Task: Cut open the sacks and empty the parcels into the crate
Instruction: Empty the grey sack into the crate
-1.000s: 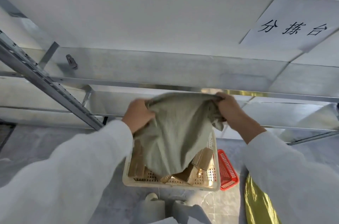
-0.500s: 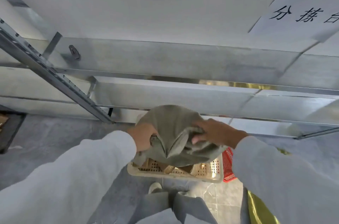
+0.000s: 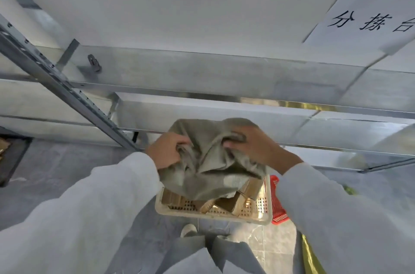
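Sack [image 3: 211,168] is bunched up right over the crate [image 3: 213,216], parcels [image 3: 226,203] already in it. Left hand [image 3: 166,150] grips a fistful at its 9 o'clock, right hand [image 3: 251,145] at 2. Looks limp and light, so I'd grab the bottom corners to shake.

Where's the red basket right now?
Head view, right of centre: the red basket stands right of the cream crate, partly behind the right sleeve.
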The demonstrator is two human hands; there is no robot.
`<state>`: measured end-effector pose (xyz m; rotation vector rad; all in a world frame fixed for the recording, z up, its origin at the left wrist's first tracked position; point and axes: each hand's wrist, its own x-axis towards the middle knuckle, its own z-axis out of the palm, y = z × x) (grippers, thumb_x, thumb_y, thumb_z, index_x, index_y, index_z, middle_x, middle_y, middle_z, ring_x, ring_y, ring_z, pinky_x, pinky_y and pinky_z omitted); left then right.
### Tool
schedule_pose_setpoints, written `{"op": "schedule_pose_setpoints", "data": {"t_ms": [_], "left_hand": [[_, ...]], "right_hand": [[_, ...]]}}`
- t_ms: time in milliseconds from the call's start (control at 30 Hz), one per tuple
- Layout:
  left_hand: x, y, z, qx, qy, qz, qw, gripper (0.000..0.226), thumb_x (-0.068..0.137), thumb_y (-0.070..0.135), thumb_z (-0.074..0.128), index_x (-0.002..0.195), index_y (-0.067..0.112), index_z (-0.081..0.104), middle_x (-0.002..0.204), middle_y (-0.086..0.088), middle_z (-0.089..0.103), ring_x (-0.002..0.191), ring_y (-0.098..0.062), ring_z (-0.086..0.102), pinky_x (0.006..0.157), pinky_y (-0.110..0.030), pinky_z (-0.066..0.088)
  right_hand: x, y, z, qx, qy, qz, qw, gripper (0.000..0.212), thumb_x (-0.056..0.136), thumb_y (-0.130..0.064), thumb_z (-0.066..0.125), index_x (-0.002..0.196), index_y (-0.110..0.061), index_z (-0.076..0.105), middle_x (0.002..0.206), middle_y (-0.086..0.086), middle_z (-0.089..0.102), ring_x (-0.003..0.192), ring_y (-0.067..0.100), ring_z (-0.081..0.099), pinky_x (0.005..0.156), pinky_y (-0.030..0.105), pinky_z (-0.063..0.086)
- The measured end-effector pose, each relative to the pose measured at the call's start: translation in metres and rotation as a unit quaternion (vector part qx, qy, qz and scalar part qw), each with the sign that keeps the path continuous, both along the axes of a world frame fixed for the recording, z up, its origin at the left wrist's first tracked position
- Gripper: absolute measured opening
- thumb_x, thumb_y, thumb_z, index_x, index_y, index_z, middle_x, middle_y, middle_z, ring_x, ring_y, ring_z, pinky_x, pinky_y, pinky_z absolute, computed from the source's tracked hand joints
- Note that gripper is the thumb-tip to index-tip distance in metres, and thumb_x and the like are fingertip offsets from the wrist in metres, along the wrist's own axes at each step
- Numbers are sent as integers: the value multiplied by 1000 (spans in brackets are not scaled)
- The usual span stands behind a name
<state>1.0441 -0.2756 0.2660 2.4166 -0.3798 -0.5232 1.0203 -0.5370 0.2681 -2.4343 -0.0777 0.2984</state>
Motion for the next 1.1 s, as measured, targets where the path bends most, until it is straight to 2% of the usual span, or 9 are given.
{"op": "schedule_pose_setpoints", "data": {"t_ms": [67,200,367,533,667,833,900,967,1100], "left_hand": [[15,15,2,-100,-34,180,978,23,80,-3,66,82,20,69,79,5,62,76,-11,57,80,-23,42],[2,27,-8,-54,40,107,992,29,73,8,77,92,28,68,82,14,65,84,-12,60,67,-13,43],[-13,18,-26,-99,37,158,982,34,78,18,77,107,26,61,89,21,56,91,-6,53,75,-14,39],[-9,4,-21,-224,133,169,950,26,79,29,77,99,39,64,100,17,67,98,-6,62,82,-17,46],[-11,-10,-21,-298,193,188,916,23,81,29,75,97,40,62,99,9,69,98,-18,65,85,-30,52],[-9,-17,-21,-40,187,-99,976,103,47,68,79,131,34,31,119,6,58,106,-17,59,90,-34,49],[-14,-22,-27,175,103,-224,953,105,50,68,76,136,27,30,117,6,59,101,-20,60,80,-31,45],[-17,-31,-36,300,26,-271,914,59,75,49,69,120,15,53,106,-1,66,92,-24,64,69,-32,46],[-29,-48,-49,314,-34,-274,909,14,91,13,49,87,10,61,94,-6,66,81,-26,62,67,-34,47]], "right_hand": [[-9,1,-12,-72,118,56,989,41,74,-65,65,85,-25,61,81,-9,63,73,9,58,66,23,48],[-4,-31,-6,-115,134,42,983,75,42,-77,72,100,-36,49,88,-21,54,80,2,53,65,21,41],[-21,-27,-18,-306,81,33,948,24,86,-46,63,85,-22,65,67,-13,50,67,9,54,62,20,39],[-12,-14,-9,-28,127,-135,982,19,94,-18,54,78,-11,62,78,-1,57,77,19,54,72,27,41],[-34,3,-12,233,201,-262,915,32,93,1,40,82,-12,67,86,11,69,85,27,65,72,32,53],[-37,-5,1,302,225,-239,895,15,93,-11,59,106,-12,65,117,16,67,102,25,64,92,36,51],[-44,-6,10,197,316,-92,923,49,77,-39,77,120,-28,56,121,-5,65,104,11,63,92,28,51],[-54,3,10,13,335,42,941,87,56,-59,84,128,-34,42,115,-18,57,102,6,58,91,24,48],[-80,17,-22,-343,293,182,874,64,67,-53,79,116,-14,63,110,-2,59,97,19,59,82,30,51]]}}
